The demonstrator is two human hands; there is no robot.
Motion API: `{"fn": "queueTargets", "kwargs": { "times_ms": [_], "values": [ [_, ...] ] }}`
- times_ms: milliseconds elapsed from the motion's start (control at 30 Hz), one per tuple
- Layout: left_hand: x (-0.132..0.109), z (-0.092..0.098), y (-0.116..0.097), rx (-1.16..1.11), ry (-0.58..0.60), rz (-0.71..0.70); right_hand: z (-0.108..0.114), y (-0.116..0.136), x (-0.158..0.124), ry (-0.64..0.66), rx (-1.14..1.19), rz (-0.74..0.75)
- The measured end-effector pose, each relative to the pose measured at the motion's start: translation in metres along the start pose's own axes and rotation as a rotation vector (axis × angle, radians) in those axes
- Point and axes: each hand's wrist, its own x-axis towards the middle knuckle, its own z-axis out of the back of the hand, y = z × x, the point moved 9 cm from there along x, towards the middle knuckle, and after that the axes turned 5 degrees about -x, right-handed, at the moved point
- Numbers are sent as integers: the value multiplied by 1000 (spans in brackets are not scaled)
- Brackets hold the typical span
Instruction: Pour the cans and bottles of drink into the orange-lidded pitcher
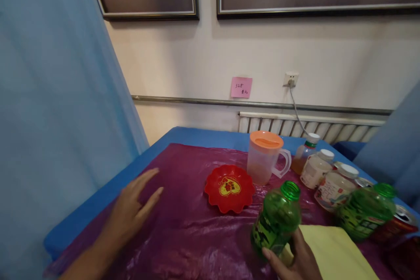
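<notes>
In the head view, my right hand point(297, 259) is wrapped round the lower part of a green plastic bottle point(278, 221) with no cap on its neck. The bottle leans slightly to the right, in front of a yellow cloth point(333, 249). My left hand point(133, 205) hovers at the left over the purple plastic sheet point(187, 232), fingers apart and holding nothing. Between the hands, farther back, lies a red scalloped plate point(241, 199) with a yellow heart print. Just behind the bottle stands a clear pitcher point(259, 166) with an orange lid.
White-capped jars point(334, 190), a small bottle with brown liquid point(300, 159), a second green bottle point(365, 212) and cans point(398, 223) crowd the right side. Behind the blue table edge point(193, 133) are a radiator point(278, 123) and wall. A blue curtain point(65, 96) hangs left.
</notes>
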Motion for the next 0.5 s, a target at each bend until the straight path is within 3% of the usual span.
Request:
{"fn": "queueTargets", "kwargs": {
  "times_ms": [100,200,300,400,500],
  "values": [
    [-15,-44,-77,-410,236,21,-6,19,3,27,32,73],
    [-38,-90,-152,-785,524,50,-25,34,3,146,138,137],
    [-41,-110,-207,-1051,646,-16,-41,36,4,259,204,128],
    [-27,-119,-225,-1111,668,-31,-38,32,14,241,193,81],
    [-1,-122,-217,-1003,589,-28,-27,36,26,202,189,154]
  ]
}}
